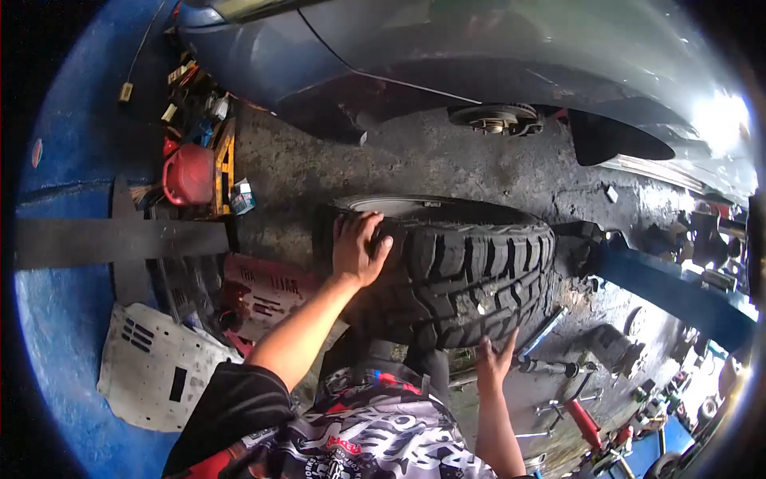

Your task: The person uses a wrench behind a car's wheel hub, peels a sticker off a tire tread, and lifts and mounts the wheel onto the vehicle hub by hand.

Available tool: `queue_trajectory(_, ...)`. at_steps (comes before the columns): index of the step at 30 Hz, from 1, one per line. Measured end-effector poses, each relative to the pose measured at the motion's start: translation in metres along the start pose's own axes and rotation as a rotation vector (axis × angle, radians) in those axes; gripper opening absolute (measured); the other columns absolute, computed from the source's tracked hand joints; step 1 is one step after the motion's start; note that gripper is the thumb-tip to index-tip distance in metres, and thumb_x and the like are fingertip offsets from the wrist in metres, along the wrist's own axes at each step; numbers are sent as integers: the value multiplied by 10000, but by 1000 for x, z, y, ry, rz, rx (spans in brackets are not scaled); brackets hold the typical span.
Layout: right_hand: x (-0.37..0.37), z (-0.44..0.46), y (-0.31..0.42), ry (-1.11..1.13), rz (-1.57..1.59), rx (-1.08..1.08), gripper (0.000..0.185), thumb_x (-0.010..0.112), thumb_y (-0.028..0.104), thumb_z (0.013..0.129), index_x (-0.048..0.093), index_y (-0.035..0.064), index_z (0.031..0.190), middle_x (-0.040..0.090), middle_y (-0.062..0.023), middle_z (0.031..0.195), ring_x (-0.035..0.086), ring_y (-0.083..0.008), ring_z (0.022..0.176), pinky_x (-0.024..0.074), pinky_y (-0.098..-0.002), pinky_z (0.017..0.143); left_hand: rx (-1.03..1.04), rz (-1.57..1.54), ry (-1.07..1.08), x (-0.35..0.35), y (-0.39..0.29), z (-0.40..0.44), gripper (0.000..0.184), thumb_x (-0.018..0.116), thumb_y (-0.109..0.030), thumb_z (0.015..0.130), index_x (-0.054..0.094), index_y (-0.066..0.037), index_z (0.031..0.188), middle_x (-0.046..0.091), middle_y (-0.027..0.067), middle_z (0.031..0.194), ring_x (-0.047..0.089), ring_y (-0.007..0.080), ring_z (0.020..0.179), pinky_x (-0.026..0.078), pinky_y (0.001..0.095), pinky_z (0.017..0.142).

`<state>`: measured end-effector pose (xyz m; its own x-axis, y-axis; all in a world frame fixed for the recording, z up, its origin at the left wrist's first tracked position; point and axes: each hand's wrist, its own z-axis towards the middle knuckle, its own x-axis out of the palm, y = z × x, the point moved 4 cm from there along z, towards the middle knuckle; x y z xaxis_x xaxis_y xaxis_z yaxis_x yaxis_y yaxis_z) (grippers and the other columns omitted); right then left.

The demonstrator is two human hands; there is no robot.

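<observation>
A large black tire (471, 279) with chunky tread is in front of my body at the middle of the view. My left hand (359, 249) rests on its upper left edge, fingers spread over the rubber and thumb apart. Lower down on the right side, my right hand (496, 359) touches the tread with its fingers stretched out and spread. Part of the inner rim shows along the tire's far side. Where the tire meets the floor is hidden. Beyond it, a bare wheel hub with a brake disc (496, 120) shows under the car.
A dark car body (447, 48) spans the top. To the right are a blue lift arm (678, 287), a red-handled tool (584, 423) and several parts on the floor. At left lie a grey metal plate (159, 371), a red plate (267, 287) and a red container (190, 174).
</observation>
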<state>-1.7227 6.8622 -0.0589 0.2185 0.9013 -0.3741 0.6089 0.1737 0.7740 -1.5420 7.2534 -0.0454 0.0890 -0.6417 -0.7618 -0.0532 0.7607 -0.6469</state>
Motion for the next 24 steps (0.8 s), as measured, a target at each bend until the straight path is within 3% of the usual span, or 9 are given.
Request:
queue_trajectory(1,-8,1,-8,12,-28,0,882,668,90,923,95,123,1592,647,-139,1052,574,-145,792,476,-251,747,2,17,-11,-1,-5,-8,535,486,-499,947,581,-73,1258,592,120,1290,527,340,1226,246,581,1118)
queue_trajectory(4,-22,6,2,81,-86,0,920,709,123,878,123,105,1586,301,-119,1566,528,-218,1115,441,-328,964,-8,44,-66,1,-17,-37,531,469,-493,954,575,-74,1262,592,120,1287,531,339,1223,223,593,1121)
queue_trajectory(6,-28,8,3,98,-198,-85,932,711,159,870,119,120,1590,308,-112,1562,521,-221,1100,439,-337,964,-17,60,-88,4,-21,-50,553,442,-507,961,564,-72,1280,589,123,1294,531,339,1226,204,598,1122)
queue_trajectory(11,-37,15,4,164,-29,34,970,691,165,868,54,138,1599,327,-82,1540,419,-104,761,419,-233,655,-71,83,-82,10,-32,-72,614,415,-551,956,553,-64,1305,574,141,1319,506,351,1264,176,614,1128)
queue_trajectory(13,-50,26,-13,199,12,-130,976,689,177,882,29,140,1600,384,-74,1480,360,-83,670,352,-214,580,-94,74,-82,16,-38,-82,627,418,-544,950,546,-53,1318,560,150,1345,483,357,1294,155,620,1136)
queue_trajectory(17,-71,46,-24,212,-37,-144,1120,759,466,826,28,113,1598,254,-111,1595,419,-113,811,382,-227,715,-110,67,-72,28,-55,-100,621,423,-515,940,549,-52,1336,542,155,1384,473,369,1307,145,610,1139)
queue_trajectory(20,-88,55,-24,261,-76,-84,1131,737,546,812,64,81,1593,132,-145,1638,210,-300,1476,258,-484,1153,-128,68,-34,36,-70,-113,660,339,-561,973,536,-59,1355,526,157,1411,457,383,1319,123,600,1153)
queue_trajectory(21,-93,59,-21,264,-104,-66,1138,760,527,803,63,103,1597,162,-100,1637,329,-214,1197,336,-376,979,-123,57,-27,37,-75,-116,650,353,-549,971,529,-60,1360,520,165,1415,463,384,1311,118,606,1144)
queue_trajectory(24,-112,74,-30,267,-140,-39,1186,820,521,749,86,143,1601,189,-62,1636,431,-175,1159,409,-312,893,-133,54,1,45,-85,-126,618,388,-512,961,533,-54,1350,522,170,1413,468,387,1303,116,606,1141)
